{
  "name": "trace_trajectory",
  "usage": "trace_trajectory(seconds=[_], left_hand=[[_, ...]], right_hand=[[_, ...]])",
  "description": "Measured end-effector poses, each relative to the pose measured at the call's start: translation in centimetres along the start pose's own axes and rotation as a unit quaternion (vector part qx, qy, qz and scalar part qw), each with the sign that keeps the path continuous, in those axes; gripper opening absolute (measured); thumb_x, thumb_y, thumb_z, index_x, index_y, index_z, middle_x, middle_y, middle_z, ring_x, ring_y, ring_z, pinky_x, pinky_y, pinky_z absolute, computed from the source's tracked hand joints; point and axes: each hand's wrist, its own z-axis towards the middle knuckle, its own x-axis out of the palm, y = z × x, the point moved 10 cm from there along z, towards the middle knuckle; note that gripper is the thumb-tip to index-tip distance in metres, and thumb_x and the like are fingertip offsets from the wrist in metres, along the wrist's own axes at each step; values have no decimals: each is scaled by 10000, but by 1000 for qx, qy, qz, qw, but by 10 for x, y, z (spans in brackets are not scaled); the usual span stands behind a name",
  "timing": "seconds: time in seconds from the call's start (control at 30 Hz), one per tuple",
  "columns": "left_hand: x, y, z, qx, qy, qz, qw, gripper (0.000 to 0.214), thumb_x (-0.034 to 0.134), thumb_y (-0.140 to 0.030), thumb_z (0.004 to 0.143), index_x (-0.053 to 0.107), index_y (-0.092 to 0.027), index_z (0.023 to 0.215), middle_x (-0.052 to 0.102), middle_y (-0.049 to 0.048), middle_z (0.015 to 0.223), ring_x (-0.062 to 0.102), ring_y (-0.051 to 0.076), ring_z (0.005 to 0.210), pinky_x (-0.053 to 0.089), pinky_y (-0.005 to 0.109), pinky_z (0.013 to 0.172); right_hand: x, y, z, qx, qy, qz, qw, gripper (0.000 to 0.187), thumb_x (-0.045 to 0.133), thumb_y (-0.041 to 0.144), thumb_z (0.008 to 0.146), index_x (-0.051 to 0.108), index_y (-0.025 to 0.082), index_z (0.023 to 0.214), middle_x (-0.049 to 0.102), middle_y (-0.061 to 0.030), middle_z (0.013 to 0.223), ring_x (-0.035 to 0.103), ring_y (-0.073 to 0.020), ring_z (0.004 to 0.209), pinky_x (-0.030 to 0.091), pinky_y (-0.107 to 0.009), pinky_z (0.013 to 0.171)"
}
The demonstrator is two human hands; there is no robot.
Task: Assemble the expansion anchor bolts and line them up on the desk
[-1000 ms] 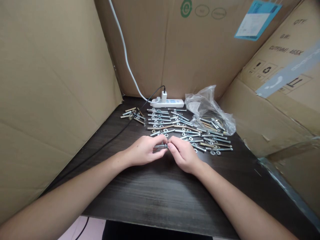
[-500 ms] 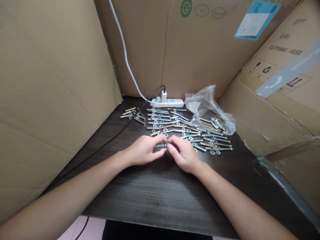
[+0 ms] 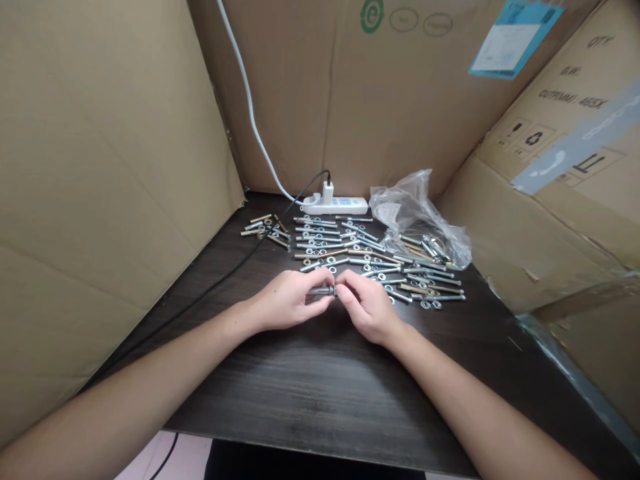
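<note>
Almost nothing has moved since the earlier frames: both hands stay together at the middle of the frame, the right fingertips shifted only slightly along the bolt. One bolt [image 3: 323, 291] lies level between the two hands, just above the dark table [image 3: 320, 393]. The left hand [image 3: 287, 301] has its fingers closed around the bolt's shaft; the right hand [image 3: 367, 308] pinches the bolt's right end, fingers closed on it, though what sits at that end is too small to tell.

Just behind the hands, toward the upper middle, loose bolts and washers [image 3: 350, 257] lie in rows, too many and too small to count exactly. A separate small cluster [image 3: 265, 230] lies to their left. One clear plastic bag [image 3: 417, 217] sits at the right of the rows. One white power strip [image 3: 335, 205] lies behind them, with one white cable [image 3: 245, 93] and one black cable [image 3: 225, 277]. Cardboard walls [image 3: 100, 167] stand on three sides.
</note>
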Motion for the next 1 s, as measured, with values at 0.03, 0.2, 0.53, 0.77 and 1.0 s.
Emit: trace_trajectory(seconds=[0.03,0.2,0.53,0.77,1.0], left_hand=[[0,1,0,-4,1,2,1000,163,516,-310,868,566,-208,985,644,-9,789,606,126,683,441,203,594],[-1,-1,0,-6,0,3,1000,156,525,-299,860,566,-211,982,648,-9,799,607,127,691,437,201,589],[4,1,0,-6,19,4,1000,162,515,-318,879,553,-207,990,648,-5,811,597,127,690,424,200,572],[2,1,0,-15,17,12,1000,154,509,-302,875,549,-208,990,649,-5,807,602,130,699,420,200,573],[4,0,-1,-7,21,10,1000,168,508,-328,885,549,-209,996,648,-4,826,597,129,703,411,198,568]], right_hand=[[0,1,0,-2,1,2,1000,169,421,284,929,496,206,800,536,10,693,485,-128,614,351,-254,611],[4,2,0,-10,21,12,1000,157,419,284,932,497,204,822,541,7,708,483,-130,618,362,-259,617],[7,-4,1,4,24,1,1000,331,361,313,965,416,205,656,433,31,582,412,-111,529,308,-246,543],[4,1,0,-8,22,14,1000,189,418,299,938,507,200,804,551,3,711,493,-132,623,359,-257,617],[9,-2,1,-9,34,23,999,309,361,307,966,419,205,681,455,29,608,421,-112,548,310,-244,553]])
